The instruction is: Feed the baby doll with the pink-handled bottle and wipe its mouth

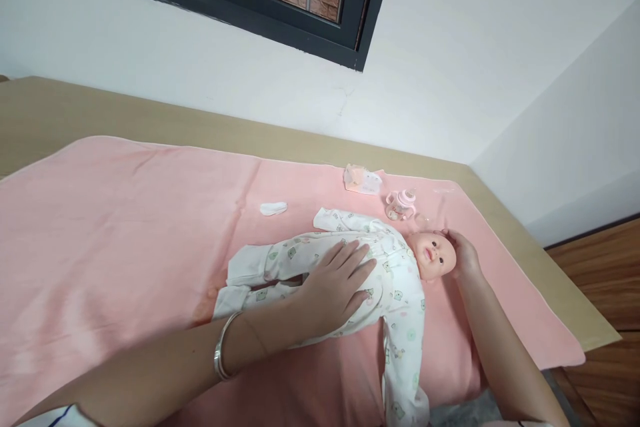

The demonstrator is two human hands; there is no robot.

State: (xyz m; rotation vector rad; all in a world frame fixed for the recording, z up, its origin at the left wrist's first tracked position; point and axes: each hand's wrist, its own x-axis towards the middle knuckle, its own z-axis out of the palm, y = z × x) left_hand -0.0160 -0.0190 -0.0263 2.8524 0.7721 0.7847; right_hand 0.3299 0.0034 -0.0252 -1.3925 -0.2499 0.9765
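A baby doll point(433, 256) lies on its back on a pink mat point(150, 227), its head to the right. It wears a white sleepsuit point(395, 280) with small printed animals. My left hand point(336, 290), a silver bangle at its wrist, rests flat on the doll's belly with the fingers spread. At the crown of the doll's head, my right hand point(463, 255) cups it; some of those fingers are hidden behind the head. One sleeve stretches toward the near edge, the other toward the wall.
Beyond the doll are a pink two-handled baby bottle point(401, 204), a clear plastic packet point(363, 179) and a small white folded cloth item point(273, 208). The mat covers a wooden table point(210, 123) against a white wall. A dark-framed window point(300, 27) is above. Wooden panelling point(605, 273) stands at right.
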